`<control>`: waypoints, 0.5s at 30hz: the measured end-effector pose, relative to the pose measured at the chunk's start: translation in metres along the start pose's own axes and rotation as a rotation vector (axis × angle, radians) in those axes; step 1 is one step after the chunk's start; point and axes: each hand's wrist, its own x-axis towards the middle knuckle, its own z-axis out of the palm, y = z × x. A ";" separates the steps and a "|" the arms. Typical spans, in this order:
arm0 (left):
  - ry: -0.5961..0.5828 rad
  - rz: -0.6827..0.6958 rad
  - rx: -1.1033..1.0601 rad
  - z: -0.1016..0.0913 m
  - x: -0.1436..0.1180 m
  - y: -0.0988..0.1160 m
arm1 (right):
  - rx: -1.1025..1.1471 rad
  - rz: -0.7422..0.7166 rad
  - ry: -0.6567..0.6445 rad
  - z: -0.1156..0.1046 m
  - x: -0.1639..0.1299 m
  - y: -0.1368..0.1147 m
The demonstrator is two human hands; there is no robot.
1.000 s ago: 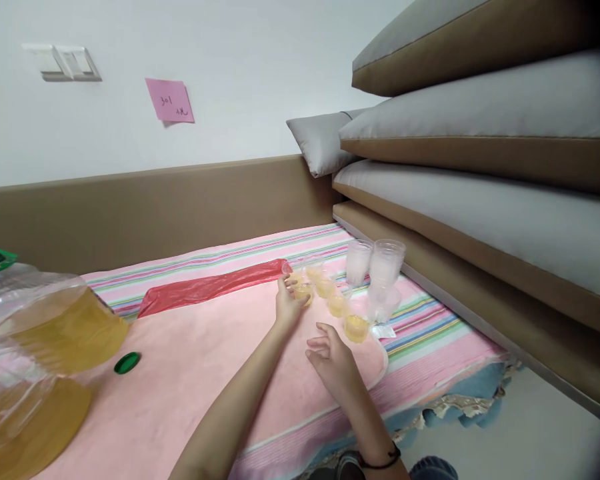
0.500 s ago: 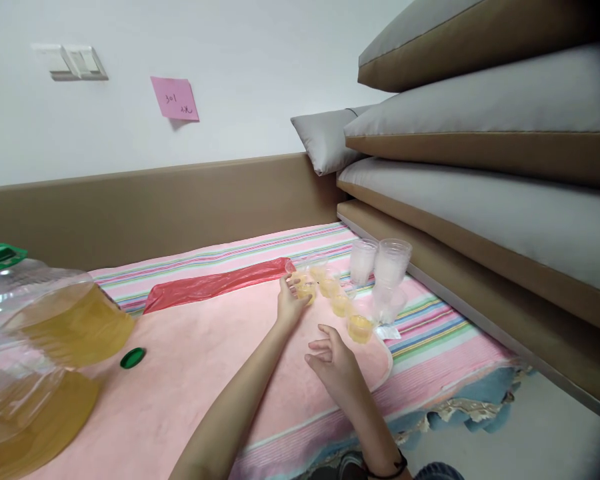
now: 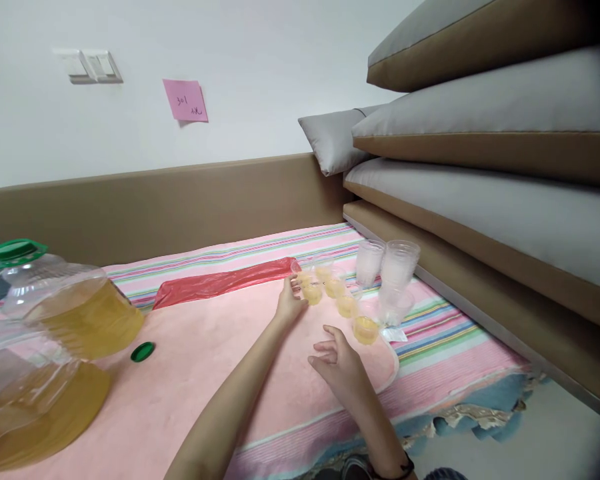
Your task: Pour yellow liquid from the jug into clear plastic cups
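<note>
With the left hand (image 3: 291,303) closed around a small filled cup (image 3: 312,293) at the far end of the row of cups (image 3: 347,305) on the soft pink mat (image 3: 205,360), and the right hand (image 3: 341,363) hovering open nearby, a nudge risks tipping neighbours and spilling yellow liquid.

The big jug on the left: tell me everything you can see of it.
The big jug is clear, thin plastic with a green carrying handle at its neck. It lies tilted on its side on the pink cloth at the near left, partly filled with yellow liquid pooled low. Its mouth cannot be seen. A green cap lies apart on the cloth beside it. Neither hand touches it.
</note>
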 end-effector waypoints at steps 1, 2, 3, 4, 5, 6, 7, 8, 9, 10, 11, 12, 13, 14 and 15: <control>0.018 -0.014 0.015 -0.004 0.003 -0.001 | -0.001 0.000 0.000 0.000 0.000 0.000; 0.040 -0.029 0.029 -0.007 0.006 -0.002 | -0.001 -0.001 -0.003 -0.001 0.000 -0.001; 0.062 -0.044 0.042 -0.011 0.010 -0.003 | -0.003 -0.002 -0.009 -0.001 0.000 -0.001; 0.082 -0.060 0.052 -0.014 0.015 -0.004 | -0.005 -0.001 -0.016 -0.001 -0.001 -0.001; 0.097 -0.078 0.058 -0.016 0.019 -0.006 | -0.007 0.003 -0.022 -0.001 -0.001 -0.001; 0.106 -0.097 0.059 -0.017 0.024 -0.007 | -0.009 0.006 -0.027 -0.001 -0.001 -0.001; 0.110 -0.117 0.056 -0.018 0.029 -0.009 | -0.011 0.009 -0.031 0.000 -0.001 -0.001; 0.107 -0.136 0.049 -0.017 0.034 -0.011 | -0.010 0.010 -0.033 0.000 -0.001 0.000; 0.101 -0.152 0.038 -0.016 0.038 -0.013 | -0.007 0.008 -0.034 0.000 -0.001 0.001; 0.092 -0.163 0.024 -0.014 0.041 -0.014 | -0.004 0.003 -0.031 0.001 -0.001 0.002; 0.083 -0.171 0.010 -0.012 0.043 -0.016 | 0.000 -0.004 -0.028 0.001 -0.001 0.003; 0.074 -0.174 -0.005 -0.010 0.045 -0.018 | 0.002 -0.008 -0.027 0.001 0.000 0.004; 0.067 -0.174 -0.018 -0.008 0.046 -0.019 | 0.003 -0.011 -0.027 0.001 0.000 0.004; 0.062 -0.173 -0.030 -0.006 0.046 -0.020 | 0.000 -0.010 -0.028 0.001 0.000 0.004; 0.057 -0.171 -0.041 -0.004 0.046 -0.021 | -0.004 -0.006 -0.031 0.001 0.000 0.004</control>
